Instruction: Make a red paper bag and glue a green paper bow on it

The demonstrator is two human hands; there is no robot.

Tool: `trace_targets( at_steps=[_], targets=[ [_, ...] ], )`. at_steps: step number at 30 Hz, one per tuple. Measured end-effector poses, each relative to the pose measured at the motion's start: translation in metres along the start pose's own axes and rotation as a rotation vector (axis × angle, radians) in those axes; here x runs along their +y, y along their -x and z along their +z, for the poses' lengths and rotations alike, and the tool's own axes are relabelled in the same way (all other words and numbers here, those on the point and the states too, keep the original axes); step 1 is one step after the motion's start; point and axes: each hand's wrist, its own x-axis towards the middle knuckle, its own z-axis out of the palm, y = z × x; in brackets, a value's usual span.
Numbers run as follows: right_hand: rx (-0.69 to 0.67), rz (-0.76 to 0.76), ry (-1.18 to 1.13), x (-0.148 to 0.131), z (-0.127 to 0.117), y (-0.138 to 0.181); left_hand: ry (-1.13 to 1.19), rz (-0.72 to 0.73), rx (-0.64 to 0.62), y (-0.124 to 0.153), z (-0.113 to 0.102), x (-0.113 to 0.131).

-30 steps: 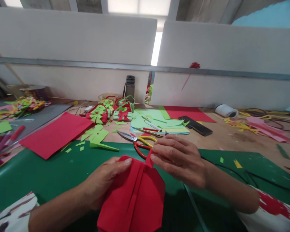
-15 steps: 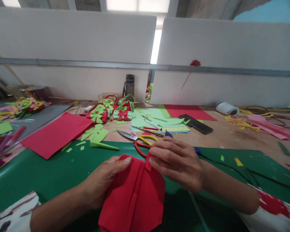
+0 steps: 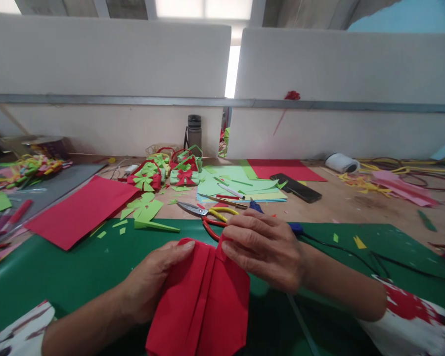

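A folded piece of red paper (image 3: 207, 301) with creased strips down its middle is held up over the green mat (image 3: 107, 272). My left hand (image 3: 154, 279) grips its upper left side, thumb on the front and fingers behind. At the top right edge, my right hand (image 3: 265, 247) pinches a folded corner of the same paper. Just beyond the paper lie scissors (image 3: 206, 213) with one red and one yellow handle. Behind my right hand, part of a blue tool (image 3: 256, 205) shows, likely a glue gun with a cable; most of it is hidden.
Red paper (image 3: 83, 210) and light green cut-outs (image 3: 145, 207) lie left. Small red and green paper baskets (image 3: 185, 173) stand by a bottle (image 3: 194, 132). Pale green sheets (image 3: 237, 185), a white pen (image 3: 230, 191) and a black phone (image 3: 295, 188) lie behind. A black cable (image 3: 341, 249) crosses right.
The whole view has shifted slightly, so things appear a little further left. Both hands keep their hold on the red paper, with hardly any change in pose.
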Motion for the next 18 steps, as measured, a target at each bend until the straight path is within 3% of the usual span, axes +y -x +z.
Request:
trace_targets(
  at_steps=[9,18],
  targets=[
    [-0.018,-0.009,0.014,-0.0031,-0.0031,-0.0032,0.071,-0.030,-0.128,0.0004,-0.0007,-0.0017],
    [-0.031,-0.013,0.067,-0.0044,-0.0049,-0.0051,0.035,-0.028,-0.105,0.0012,0.0013,-0.0005]
  ],
)
